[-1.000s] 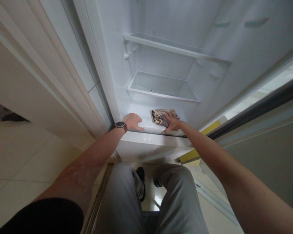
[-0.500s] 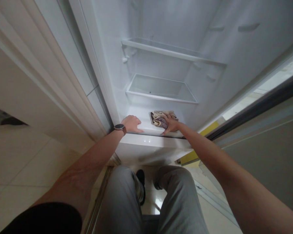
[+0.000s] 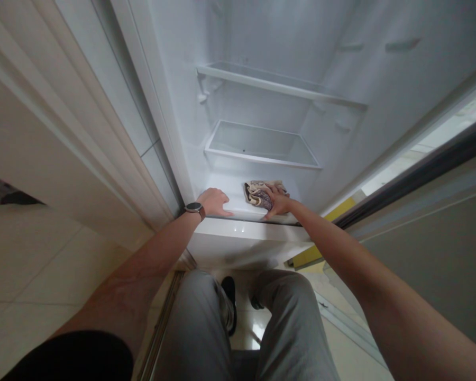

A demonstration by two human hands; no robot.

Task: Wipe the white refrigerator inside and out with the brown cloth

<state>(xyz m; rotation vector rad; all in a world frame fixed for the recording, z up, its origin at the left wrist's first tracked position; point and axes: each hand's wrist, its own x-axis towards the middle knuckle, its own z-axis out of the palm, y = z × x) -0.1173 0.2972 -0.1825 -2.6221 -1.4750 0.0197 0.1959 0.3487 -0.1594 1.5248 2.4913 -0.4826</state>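
Note:
My left hand (image 3: 215, 202), with a watch (image 3: 194, 208) on the wrist, rests at the front left of the fridge floor (image 3: 232, 196). Its thumb stands apart from the fingers and nothing is in it. To the right, my right hand (image 3: 276, 201) lies over a crumpled, brown-and-cream patterned cloth (image 3: 257, 193). The fingers grip it from above, and the thumb points down toward the front edge. Part of the cloth is hidden under the palm.
Above the hands sit a lower glass shelf (image 3: 264, 142) and an upper shelf (image 3: 277, 82). A white front panel (image 3: 254, 230) runs below the fridge floor. The open door (image 3: 428, 248) stands at my right, near something yellow (image 3: 307, 257). At my left is a cabinet side (image 3: 75, 137).

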